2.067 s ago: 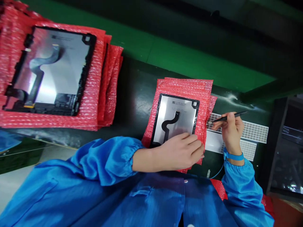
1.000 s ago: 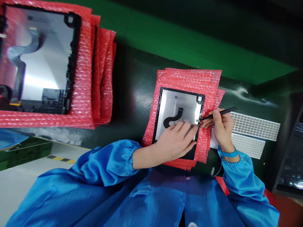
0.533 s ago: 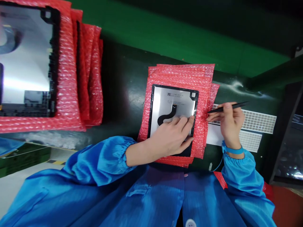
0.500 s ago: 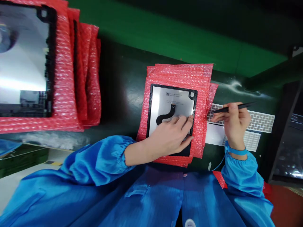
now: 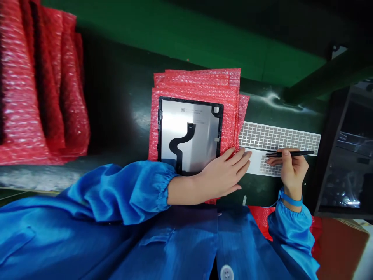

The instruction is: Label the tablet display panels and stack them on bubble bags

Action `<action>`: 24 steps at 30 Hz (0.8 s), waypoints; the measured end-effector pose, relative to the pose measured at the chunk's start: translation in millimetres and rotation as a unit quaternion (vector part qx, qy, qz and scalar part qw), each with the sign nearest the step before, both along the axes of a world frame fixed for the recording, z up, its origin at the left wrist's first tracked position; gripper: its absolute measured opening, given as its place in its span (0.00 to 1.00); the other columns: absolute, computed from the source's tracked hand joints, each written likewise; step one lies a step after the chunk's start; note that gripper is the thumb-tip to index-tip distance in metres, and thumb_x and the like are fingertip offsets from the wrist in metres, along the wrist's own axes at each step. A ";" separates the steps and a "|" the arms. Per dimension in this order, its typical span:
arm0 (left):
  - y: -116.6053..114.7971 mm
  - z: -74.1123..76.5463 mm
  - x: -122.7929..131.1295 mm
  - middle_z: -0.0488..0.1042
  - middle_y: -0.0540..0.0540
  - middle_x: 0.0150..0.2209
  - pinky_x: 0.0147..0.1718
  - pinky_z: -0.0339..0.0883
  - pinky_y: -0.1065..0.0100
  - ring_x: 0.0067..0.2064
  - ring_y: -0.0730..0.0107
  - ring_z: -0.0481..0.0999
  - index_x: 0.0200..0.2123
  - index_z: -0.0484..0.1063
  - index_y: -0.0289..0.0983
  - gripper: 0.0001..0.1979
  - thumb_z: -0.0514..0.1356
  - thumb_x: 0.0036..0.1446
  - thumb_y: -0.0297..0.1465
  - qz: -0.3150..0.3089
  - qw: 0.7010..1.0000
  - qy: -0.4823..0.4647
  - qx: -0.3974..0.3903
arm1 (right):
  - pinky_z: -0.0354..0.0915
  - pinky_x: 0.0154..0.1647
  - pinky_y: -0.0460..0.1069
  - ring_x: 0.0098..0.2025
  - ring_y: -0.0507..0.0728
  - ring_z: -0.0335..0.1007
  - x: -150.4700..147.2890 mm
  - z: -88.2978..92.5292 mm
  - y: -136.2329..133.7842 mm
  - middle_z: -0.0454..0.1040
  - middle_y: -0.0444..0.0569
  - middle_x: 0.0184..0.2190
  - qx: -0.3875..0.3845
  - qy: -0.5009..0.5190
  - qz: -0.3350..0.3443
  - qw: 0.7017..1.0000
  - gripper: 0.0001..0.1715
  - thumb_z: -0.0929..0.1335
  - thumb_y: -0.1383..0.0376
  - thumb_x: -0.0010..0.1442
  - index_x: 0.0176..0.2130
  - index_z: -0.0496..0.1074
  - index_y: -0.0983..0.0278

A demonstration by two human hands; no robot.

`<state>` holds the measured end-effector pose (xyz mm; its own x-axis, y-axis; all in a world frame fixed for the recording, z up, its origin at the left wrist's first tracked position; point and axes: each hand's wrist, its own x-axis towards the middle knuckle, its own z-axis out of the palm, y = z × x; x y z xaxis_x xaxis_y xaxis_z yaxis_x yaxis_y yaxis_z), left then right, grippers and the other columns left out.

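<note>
A tablet screen panel, silver with a black frame, lies on a stack of red bubble-wrap sheets. A curved black ribbon cable runs down its back. My left hand is open, fingers stretched right, across the panel's lower right corner and the stack's edge; its fingertips are near the sticker sheets. In my right hand are slim black tweezers, tip pointing left, over a lower white sheet with small grey squares. A longer sheet of grey squares lies just behind.
More red bubble wrap is piled at the far left. A dark framed screen or box stands on the right, below a green post. A small white tag lies near the table's front edge. A blue wrist strap circles my right wrist.
My left hand has moved right, off the middle of the panel to its corner, uncovering the ribbon cable. My right hand has brought the tweezers down to the lower sheet. The view has shifted right.
</note>
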<state>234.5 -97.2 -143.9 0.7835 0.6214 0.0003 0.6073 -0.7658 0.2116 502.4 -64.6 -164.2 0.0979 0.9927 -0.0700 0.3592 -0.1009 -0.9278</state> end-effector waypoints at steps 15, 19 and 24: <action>2.3 -3.6 -1.8 0.63 0.31 0.75 0.68 0.59 0.48 0.72 0.41 0.65 0.70 0.69 0.27 0.41 0.64 0.67 0.53 -0.001 1.000 -0.010 -0.009 | 0.77 0.22 0.50 0.21 0.57 0.80 -0.2 5.1 7.0 0.82 0.45 0.23 -0.027 0.017 0.003 0.999 0.19 0.73 0.49 0.70 0.38 0.78 0.61; 6.5 -1.6 -1.0 0.64 0.30 0.74 0.69 0.58 0.48 0.71 0.40 0.67 0.67 0.71 0.27 0.42 0.63 0.66 0.56 0.003 0.999 -0.039 0.002 | 0.75 0.20 0.49 0.17 0.56 0.77 -5.3 18.0 15.1 0.80 0.43 0.22 0.008 0.079 -0.030 0.996 0.22 0.74 0.48 0.68 0.35 0.76 0.63; 3.8 23.4 -27.8 0.79 0.33 0.59 0.62 0.65 0.52 0.60 0.48 0.77 0.58 0.77 0.30 0.28 0.59 0.72 0.48 0.016 0.992 -0.123 0.033 | 0.76 0.20 0.49 0.18 0.56 0.78 -55.1 44.0 29.0 0.81 0.45 0.23 0.050 0.121 -0.001 0.991 0.17 0.74 0.53 0.70 0.36 0.77 0.63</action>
<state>206.7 -93.4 -120.5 0.7342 0.6382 0.2316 0.5678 -0.7642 0.3060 447.3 -35.6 -120.2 0.0932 0.9956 0.0069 0.1251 -0.0048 -0.9921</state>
